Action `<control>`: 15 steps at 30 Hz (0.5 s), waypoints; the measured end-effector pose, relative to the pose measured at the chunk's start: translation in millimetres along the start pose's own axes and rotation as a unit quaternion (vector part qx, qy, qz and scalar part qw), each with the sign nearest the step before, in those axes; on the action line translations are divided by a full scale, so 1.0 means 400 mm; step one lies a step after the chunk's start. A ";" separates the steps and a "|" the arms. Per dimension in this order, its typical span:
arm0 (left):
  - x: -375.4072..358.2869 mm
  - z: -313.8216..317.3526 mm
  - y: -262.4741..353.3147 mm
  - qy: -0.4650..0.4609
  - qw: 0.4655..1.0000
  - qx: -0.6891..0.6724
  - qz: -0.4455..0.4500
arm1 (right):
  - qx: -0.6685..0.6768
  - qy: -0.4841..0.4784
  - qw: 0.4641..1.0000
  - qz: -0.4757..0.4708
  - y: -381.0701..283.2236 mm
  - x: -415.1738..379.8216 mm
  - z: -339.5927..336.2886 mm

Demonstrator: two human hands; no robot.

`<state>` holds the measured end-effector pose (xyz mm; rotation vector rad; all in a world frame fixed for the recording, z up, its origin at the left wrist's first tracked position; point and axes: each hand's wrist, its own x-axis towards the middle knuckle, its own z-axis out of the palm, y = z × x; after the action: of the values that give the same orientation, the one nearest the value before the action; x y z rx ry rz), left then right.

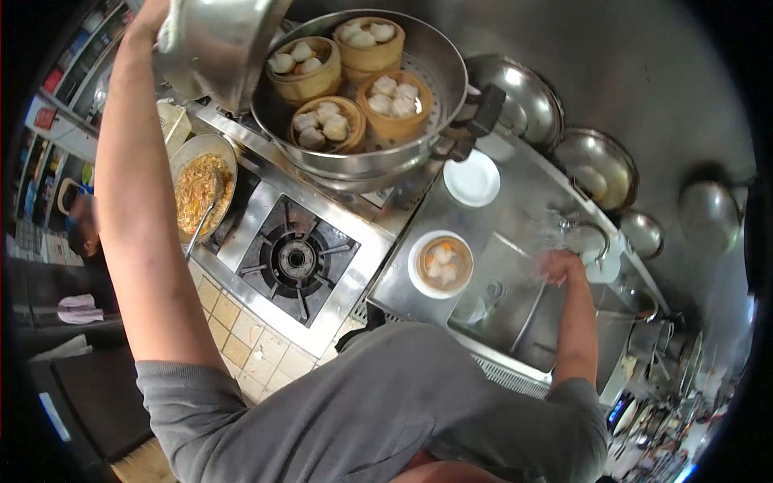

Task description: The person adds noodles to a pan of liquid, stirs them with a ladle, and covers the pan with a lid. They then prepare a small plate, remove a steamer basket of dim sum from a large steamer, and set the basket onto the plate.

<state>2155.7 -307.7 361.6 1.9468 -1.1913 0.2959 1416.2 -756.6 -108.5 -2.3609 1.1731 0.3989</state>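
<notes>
At the top left edge my left hand [150,14] is partly cut off by the frame, gripping a metal steamer lid [229,40] tilted up on its side. Beside the lid stands a large metal steamer pot [346,163], uncovered. Inside it are several bamboo steamer baskets [394,125] filled with pale dumplings [322,127]. My right hand [561,266] reaches over the sink [495,322], near the faucet [600,241]; motion blurs its fingers. A long-handled utensil [529,318] lies in the sink below that hand.
A white plate [472,179] sits on the steel counter, with another plate under a basket of dumplings [443,264]. The wok [229,157] of noodle-like food holds a ladle [211,211]. A gas burner [296,259] lies in front. Several pans [596,165] lean along the wall.
</notes>
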 end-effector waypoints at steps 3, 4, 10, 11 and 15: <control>-0.009 0.000 0.033 -0.005 1.000 -0.001 0.009 | -0.186 0.317 0.930 0.026 -0.352 0.009 -0.273; -0.014 0.003 0.042 -0.009 1.000 -0.006 0.008 | -0.238 0.296 0.924 0.053 -0.549 -0.044 -0.423; 0.012 -0.020 -0.023 -0.041 0.992 -0.045 0.106 | -0.139 0.322 0.928 -0.127 -1.123 0.065 -0.727; 0.027 -0.019 -0.051 -0.036 0.992 -0.031 0.117 | -0.132 0.306 0.927 -0.171 -1.192 0.103 -0.732; 0.019 -0.021 0.012 -0.019 0.982 0.190 -0.011 | -0.190 0.228 0.898 -0.325 -1.396 0.253 -0.680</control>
<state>2157.5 -307.3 373.8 2.2999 -1.2027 0.5078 1938.6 -675.8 233.1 -3.1143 0.4105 -0.1903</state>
